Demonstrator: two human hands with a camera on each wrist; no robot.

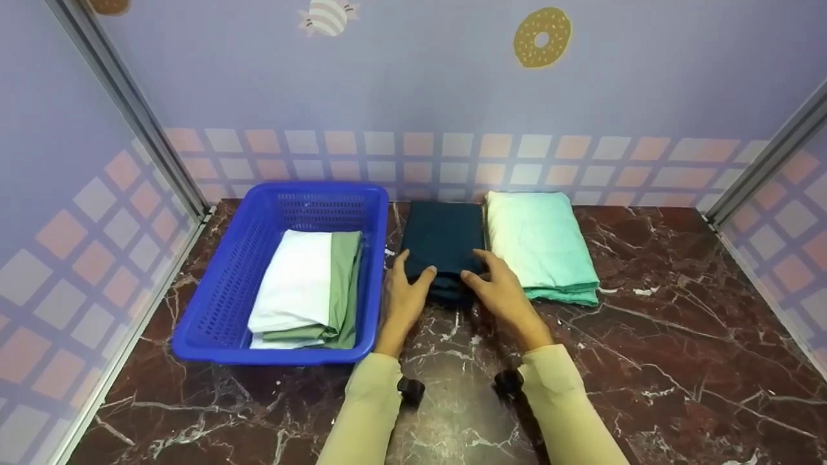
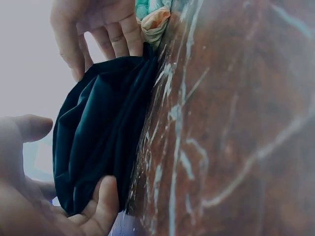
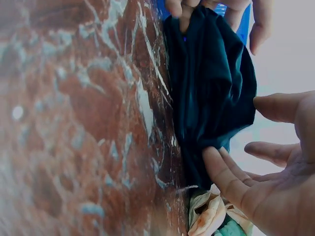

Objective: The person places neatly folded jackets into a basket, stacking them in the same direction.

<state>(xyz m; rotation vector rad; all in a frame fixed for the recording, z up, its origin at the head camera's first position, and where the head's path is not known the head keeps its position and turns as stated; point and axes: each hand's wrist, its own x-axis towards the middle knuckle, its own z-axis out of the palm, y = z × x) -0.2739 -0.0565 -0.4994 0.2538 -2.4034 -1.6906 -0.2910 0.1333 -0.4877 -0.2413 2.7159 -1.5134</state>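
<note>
A dark navy folded cloth [image 1: 442,236] lies on the table in the middle of the head view, its stacked folds facing the person. At its near left corner is my left hand [image 1: 405,294], fingers along the side and thumb by the front edge. My right hand [image 1: 504,290] touches the near right corner in the same way. In the left wrist view, the left fingertips [image 2: 107,189] rest against the side of the folds. From the right wrist, the right fingertips [image 3: 214,157] press lightly on the cloth's side, with the thumb at its top edge.
To the left stands a blue plastic basket [image 1: 213,323] holding a white and green folded cloth [image 1: 300,284]. A mint-green folded cloth [image 1: 539,242] lies close to the right of the navy one. Behind the marbled table [image 1: 659,336] rises a patterned wall [image 1: 420,84].
</note>
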